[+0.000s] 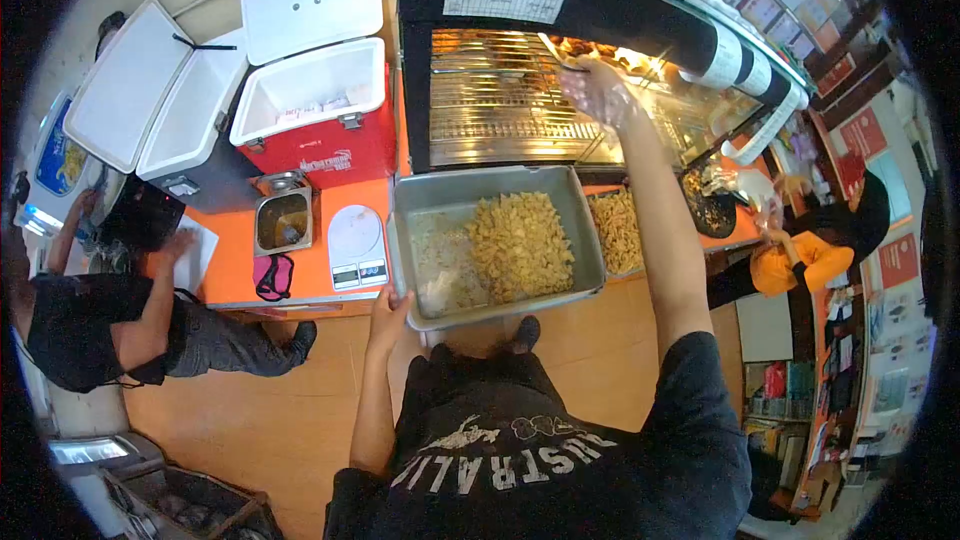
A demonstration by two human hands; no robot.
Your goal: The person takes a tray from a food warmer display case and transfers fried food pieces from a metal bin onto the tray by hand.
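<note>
My left hand [388,320] is closed on the near left corner of a deep grey metal tray [412,190]. A heap of golden, chip-like pieces of food [525,245] fills the tray's right half; crumbs and a greasy film cover its left half. My right hand [603,97], in a clear plastic glove, reaches into the lit warming cabinet [420,90]. Its fingers close around a thin metal utensil [563,53], whose exact kind I cannot make out. Browned food [590,48] lies beyond it, above the wire racks [490,90].
Left of the tray are a white kitchen scale [356,240], a small metal container [284,223] and a red cooler [330,145] with its lid up. More golden pieces [617,230] sit at the tray's right. One person [100,325] works at left, another [810,255] at right.
</note>
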